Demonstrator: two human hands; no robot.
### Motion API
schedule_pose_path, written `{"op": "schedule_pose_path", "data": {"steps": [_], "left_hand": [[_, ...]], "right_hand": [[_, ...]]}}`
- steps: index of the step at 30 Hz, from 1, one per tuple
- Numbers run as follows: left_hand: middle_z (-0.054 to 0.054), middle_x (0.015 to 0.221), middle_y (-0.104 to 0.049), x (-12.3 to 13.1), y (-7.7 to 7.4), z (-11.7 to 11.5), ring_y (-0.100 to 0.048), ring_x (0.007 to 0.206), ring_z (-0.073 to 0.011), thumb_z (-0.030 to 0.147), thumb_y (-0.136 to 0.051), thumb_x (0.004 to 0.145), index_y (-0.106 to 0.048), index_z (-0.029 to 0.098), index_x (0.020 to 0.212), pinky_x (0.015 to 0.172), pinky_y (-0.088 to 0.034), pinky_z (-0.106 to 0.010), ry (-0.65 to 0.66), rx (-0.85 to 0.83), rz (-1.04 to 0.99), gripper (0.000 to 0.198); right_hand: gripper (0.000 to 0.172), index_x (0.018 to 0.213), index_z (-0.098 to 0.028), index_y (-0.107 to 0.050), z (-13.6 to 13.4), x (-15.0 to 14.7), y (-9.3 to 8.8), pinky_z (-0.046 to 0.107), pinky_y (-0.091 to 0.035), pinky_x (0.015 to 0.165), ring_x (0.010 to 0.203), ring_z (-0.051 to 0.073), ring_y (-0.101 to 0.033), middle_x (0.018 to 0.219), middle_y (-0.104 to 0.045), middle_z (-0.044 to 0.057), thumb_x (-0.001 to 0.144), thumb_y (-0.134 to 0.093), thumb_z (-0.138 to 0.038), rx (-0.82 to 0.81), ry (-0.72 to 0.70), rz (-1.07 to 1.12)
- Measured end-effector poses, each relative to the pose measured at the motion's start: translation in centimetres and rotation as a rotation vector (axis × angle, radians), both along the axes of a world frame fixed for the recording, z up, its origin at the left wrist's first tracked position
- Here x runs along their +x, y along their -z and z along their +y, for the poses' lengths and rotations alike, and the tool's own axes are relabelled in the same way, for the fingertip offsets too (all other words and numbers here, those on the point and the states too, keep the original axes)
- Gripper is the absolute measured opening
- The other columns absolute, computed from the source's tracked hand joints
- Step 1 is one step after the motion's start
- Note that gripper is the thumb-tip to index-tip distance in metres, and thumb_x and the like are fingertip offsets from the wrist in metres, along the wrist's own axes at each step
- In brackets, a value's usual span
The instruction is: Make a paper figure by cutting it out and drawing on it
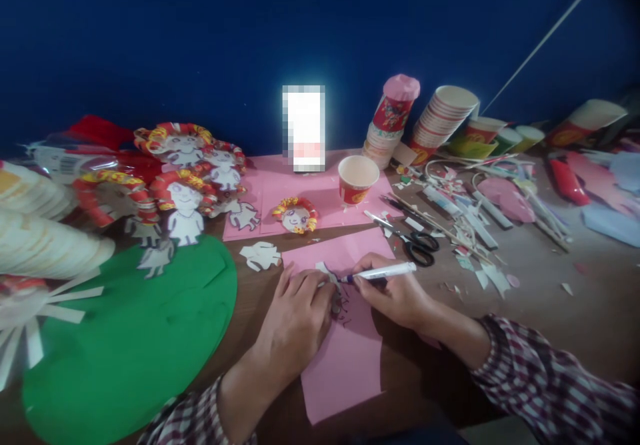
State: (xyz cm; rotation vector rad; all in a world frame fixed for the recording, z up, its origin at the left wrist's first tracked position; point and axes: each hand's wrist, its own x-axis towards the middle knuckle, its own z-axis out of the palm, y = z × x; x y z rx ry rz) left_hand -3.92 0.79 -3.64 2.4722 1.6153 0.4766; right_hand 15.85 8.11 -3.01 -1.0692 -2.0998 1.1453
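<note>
In my right hand [397, 295] is a white marker [387, 271], its dark tip touching a small white paper cutout [326, 269]. My left hand [303, 308], fingers bent and close together, presses that cutout onto a pink paper sheet [345, 371]; part of the cutout is hidden beneath the fingers. Dark pen strokes mark the pink sheet between my hands. Just left of the sheet lies another body-shaped paper cutout [261, 256]. Beyond my hands is a small wrapped ring with a drawn face [295, 217].
Scissors [413, 241] lie right of my hands, near scattered paper scraps [483, 225]. A paper cup [359, 181] stands behind, with a cup stack [443, 125] further right. Green paper [150, 351] and finished-looking paper dolls [185, 211] occupy the left. A blurred bright rectangle stands at the back.
</note>
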Motion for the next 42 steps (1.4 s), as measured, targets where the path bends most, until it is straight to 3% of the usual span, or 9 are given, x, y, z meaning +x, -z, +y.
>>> {"op": "schedule_pose_path", "data": {"steps": [42], "left_hand": [[-0.008,0.112,-0.059,0.07,-0.13,0.03,-0.053,0.108,-0.0251,0.013,-0.047,0.087,-0.057,0.018,0.112,0.107,-0.028,-0.053,-0.004,-0.012,0.001,0.028]], "right_hand": [[0.004,0.073,-0.018,-0.054,-0.07,-0.09,-0.27,0.020,-0.036,0.049,0.054,0.009,-0.046,0.061,-0.053,-0.003,0.077,-0.054,-0.016,-0.019,-0.023,0.041]]}}
